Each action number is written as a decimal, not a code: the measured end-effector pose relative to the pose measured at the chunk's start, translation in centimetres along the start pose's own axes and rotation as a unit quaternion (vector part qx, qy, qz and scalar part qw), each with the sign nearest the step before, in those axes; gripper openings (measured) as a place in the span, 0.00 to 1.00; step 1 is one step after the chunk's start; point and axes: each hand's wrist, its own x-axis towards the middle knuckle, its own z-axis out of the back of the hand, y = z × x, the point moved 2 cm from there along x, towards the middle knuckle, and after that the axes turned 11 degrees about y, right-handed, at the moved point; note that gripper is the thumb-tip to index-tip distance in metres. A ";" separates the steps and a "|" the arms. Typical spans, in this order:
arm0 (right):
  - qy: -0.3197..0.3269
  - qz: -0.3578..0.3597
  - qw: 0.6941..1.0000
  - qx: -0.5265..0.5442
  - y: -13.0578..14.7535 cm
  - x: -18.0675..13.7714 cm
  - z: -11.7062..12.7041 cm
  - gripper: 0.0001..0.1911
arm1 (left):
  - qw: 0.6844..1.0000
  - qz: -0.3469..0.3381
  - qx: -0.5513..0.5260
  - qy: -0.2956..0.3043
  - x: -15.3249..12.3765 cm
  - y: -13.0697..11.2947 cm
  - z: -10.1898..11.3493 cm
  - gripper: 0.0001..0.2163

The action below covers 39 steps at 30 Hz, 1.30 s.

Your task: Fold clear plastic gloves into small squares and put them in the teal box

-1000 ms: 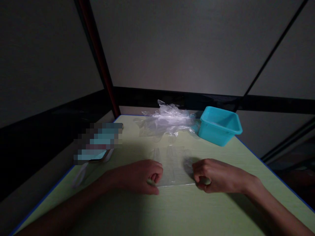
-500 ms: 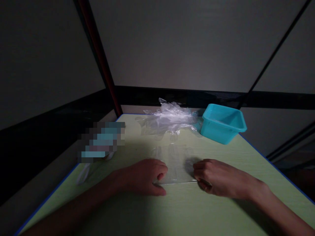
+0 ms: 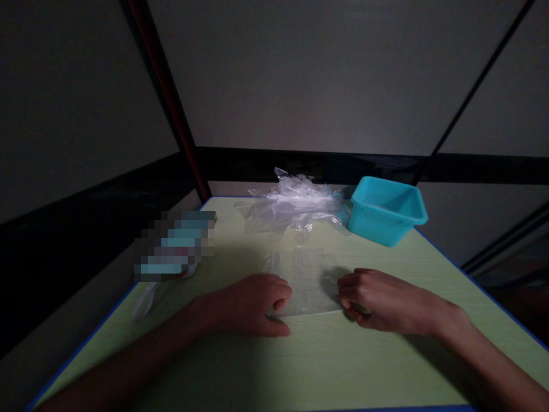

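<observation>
A clear disposable plastic glove (image 3: 306,292) lies spread on the table between my hands, its finger ends pointing away from me. My left hand (image 3: 257,306) rests over its left edge, fingers curled and thumb apart with a gap between. At the glove's near right corner, my right hand (image 3: 369,300) is closed, the edge of the film running into its fingertips. Farther back sits a crumpled pile of similar clear gloves (image 3: 295,209), just left of a turquoise plastic basket (image 3: 377,223).
The pale green table (image 3: 326,366) has a blue edge. On its left side lies a blurred-out item (image 3: 175,246) with a white strap or loop (image 3: 146,300). Grey panels (image 3: 317,74) with a dark band stand behind the table.
My right hand has risen slightly, and the glove's near right edge has come up a little with it. My left hand stays almost still; the whole view has shifted slightly.
</observation>
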 end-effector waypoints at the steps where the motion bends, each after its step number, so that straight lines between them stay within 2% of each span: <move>1: 0.000 -0.001 1.000 0.006 0.0 -0.1 0.1 0.07 | 1.000 -0.002 0.000 0.001 0.0 0.0 0.0 0.15; 27: -0.031 0.007 0.990 0.134 -0.9 -0.8 0.9 0.11 | 0.999 0.001 0.041 0.013 0.0 -0.7 0.3 0.11; 39: -0.062 0.020 0.990 0.127 -1.2 -0.2 0.9 0.07 | 0.998 0.003 0.056 -0.003 0.0 -1.0 0.3 0.11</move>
